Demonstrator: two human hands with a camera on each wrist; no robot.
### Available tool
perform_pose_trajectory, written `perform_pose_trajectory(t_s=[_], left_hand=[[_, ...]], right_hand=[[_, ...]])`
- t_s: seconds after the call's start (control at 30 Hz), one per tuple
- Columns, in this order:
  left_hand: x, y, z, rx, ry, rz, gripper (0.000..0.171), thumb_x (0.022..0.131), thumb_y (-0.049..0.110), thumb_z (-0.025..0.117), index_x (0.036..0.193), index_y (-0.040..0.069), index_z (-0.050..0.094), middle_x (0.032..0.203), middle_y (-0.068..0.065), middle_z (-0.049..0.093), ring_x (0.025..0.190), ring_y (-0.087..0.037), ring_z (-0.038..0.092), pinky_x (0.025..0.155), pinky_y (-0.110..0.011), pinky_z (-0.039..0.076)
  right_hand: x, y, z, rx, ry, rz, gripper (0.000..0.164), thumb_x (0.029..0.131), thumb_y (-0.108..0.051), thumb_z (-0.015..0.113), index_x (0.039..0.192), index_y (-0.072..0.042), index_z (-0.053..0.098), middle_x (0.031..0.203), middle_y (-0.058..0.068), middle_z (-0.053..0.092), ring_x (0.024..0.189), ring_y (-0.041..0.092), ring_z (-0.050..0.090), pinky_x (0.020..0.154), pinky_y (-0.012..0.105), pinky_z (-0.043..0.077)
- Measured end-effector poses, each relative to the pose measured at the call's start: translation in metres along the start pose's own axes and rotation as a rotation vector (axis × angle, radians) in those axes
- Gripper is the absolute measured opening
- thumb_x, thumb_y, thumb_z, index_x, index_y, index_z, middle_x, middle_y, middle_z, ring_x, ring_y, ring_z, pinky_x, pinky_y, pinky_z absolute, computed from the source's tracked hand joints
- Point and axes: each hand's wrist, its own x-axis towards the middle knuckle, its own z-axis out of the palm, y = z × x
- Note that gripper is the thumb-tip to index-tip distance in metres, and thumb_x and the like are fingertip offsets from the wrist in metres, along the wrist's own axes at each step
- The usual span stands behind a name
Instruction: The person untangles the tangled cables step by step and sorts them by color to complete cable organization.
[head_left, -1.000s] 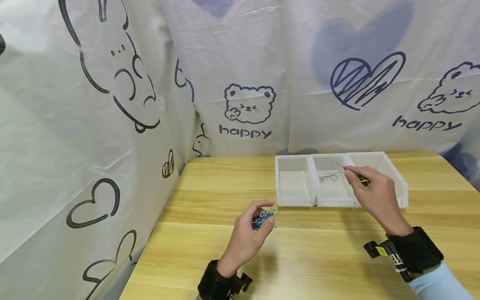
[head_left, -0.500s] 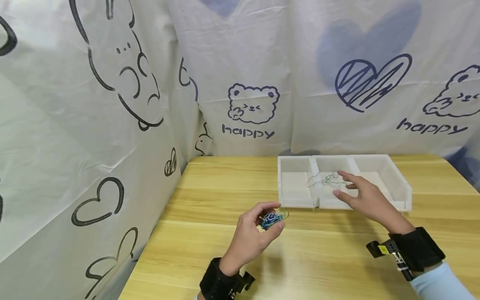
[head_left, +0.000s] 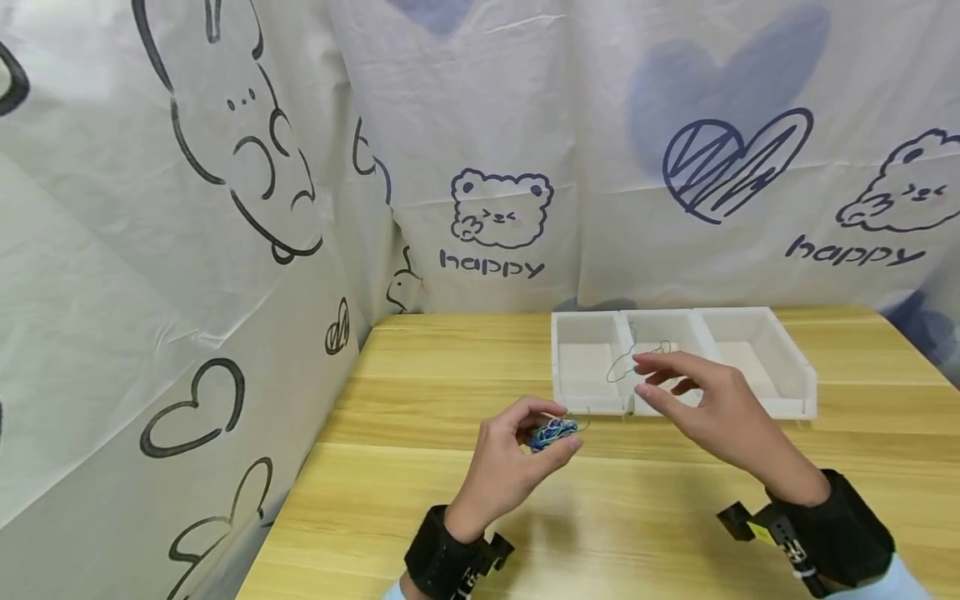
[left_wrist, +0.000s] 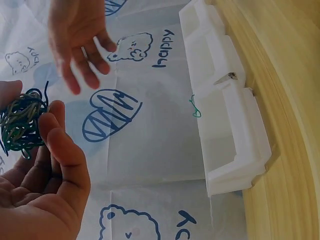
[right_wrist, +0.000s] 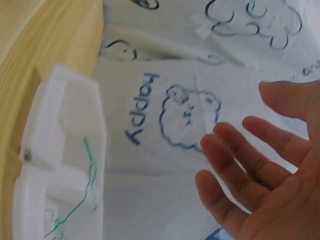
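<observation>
My left hand (head_left: 504,467) pinches a tangled clump of blue and green strings (head_left: 553,433) between thumb and fingers, left of the white tray's front. A loose end sticks out of the clump (left_wrist: 25,122) in the left wrist view. Above the tray's middle compartment, my right hand (head_left: 723,408) has its fingers spread and slightly bent, with nothing between them in the right wrist view. Thin green strings (right_wrist: 92,172) lie in the middle compartment and reach over the divider into the left one. My right hand covers part of them in the head view.
The white tray (head_left: 592,407) has three compartments in a row and stands at the back of the wooden table (head_left: 427,392). A pale printed cloth (head_left: 510,108) hangs close behind the table and along its left side.
My right hand has let go of the green string, which dropped across the tray's divider, and has moved left. My left hand has shifted slightly right with the clump.
</observation>
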Motion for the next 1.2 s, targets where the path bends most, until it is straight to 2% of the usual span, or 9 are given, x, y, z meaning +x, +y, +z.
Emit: perform_pose_trajectory(t_s=[0.27, 0.4, 0.57, 0.77, 0.87, 1.07, 1.2], left_hand=[[0.004, 0.004, 0.004, -0.026, -0.009, 0.011, 0.023, 0.092, 0.025, 0.078, 0.111, 0.014, 0.070, 0.092, 0.002, 0.073, 0.077, -0.012, 0.070, 0.064, -0.031, 0.059], [0.005, 0.007, 0.005, -0.017, -0.004, 0.026, 0.022, 0.089, 0.023, 0.081, 0.108, 0.015, 0.073, 0.093, 0.003, 0.073, 0.076, -0.011, 0.069, 0.064, -0.031, 0.059], [0.007, 0.009, 0.007, -0.006, -0.007, 0.063, 0.023, 0.087, 0.021, 0.083, 0.107, 0.015, 0.073, 0.094, 0.003, 0.073, 0.078, -0.010, 0.069, 0.064, -0.031, 0.059], [0.007, 0.010, 0.007, -0.002, -0.019, 0.086, 0.021, 0.090, 0.022, 0.080, 0.108, 0.015, 0.073, 0.098, 0.002, 0.074, 0.079, -0.009, 0.069, 0.065, -0.030, 0.059], [0.006, 0.009, 0.008, 0.004, -0.031, 0.097, 0.019, 0.092, 0.022, 0.077, 0.110, 0.015, 0.074, 0.100, 0.000, 0.074, 0.079, -0.008, 0.069, 0.065, -0.029, 0.059], [0.005, 0.006, 0.009, 0.053, -0.052, 0.122, 0.019, 0.097, 0.022, 0.070, 0.112, 0.011, 0.075, 0.092, 0.000, 0.073, 0.072, -0.003, 0.067, 0.059, -0.026, 0.058], [0.001, 0.003, 0.005, 0.084, -0.069, 0.111, 0.022, 0.099, 0.020, 0.066, 0.116, 0.009, 0.074, 0.089, -0.001, 0.072, 0.067, -0.002, 0.063, 0.054, -0.024, 0.055]], right_hand=[[-0.002, -0.022, 0.010, 0.074, -0.023, -0.207, 0.043, 0.082, 0.000, 0.081, 0.121, -0.015, 0.072, 0.112, -0.005, 0.071, 0.090, 0.008, 0.065, 0.075, 0.020, 0.051], [-0.002, -0.027, 0.015, 0.121, -0.055, -0.266, 0.045, 0.081, 0.001, 0.082, 0.121, -0.017, 0.072, 0.111, -0.009, 0.069, 0.091, 0.008, 0.064, 0.075, 0.020, 0.051], [-0.001, -0.034, 0.021, 0.171, -0.083, -0.311, 0.038, 0.081, 0.003, 0.081, 0.113, -0.016, 0.075, 0.107, -0.008, 0.071, 0.092, 0.010, 0.067, 0.077, 0.021, 0.053], [-0.001, -0.036, 0.029, 0.234, -0.091, -0.345, 0.032, 0.082, 0.006, 0.080, 0.103, -0.017, 0.076, 0.097, -0.008, 0.072, 0.086, 0.007, 0.066, 0.075, 0.019, 0.054], [-0.002, -0.036, 0.031, 0.226, -0.077, -0.352, 0.032, 0.080, 0.009, 0.080, 0.099, -0.017, 0.077, 0.093, -0.008, 0.071, 0.082, 0.007, 0.065, 0.072, 0.019, 0.052], [-0.005, -0.033, 0.028, 0.100, -0.040, -0.341, 0.033, 0.078, 0.009, 0.080, 0.096, -0.019, 0.072, 0.087, -0.016, 0.063, 0.075, -0.001, 0.055, 0.067, 0.014, 0.045], [-0.007, -0.026, 0.017, 0.032, 0.027, -0.305, 0.035, 0.077, 0.012, 0.078, 0.093, -0.018, 0.069, 0.084, -0.014, 0.061, 0.071, 0.000, 0.053, 0.065, 0.014, 0.045]])
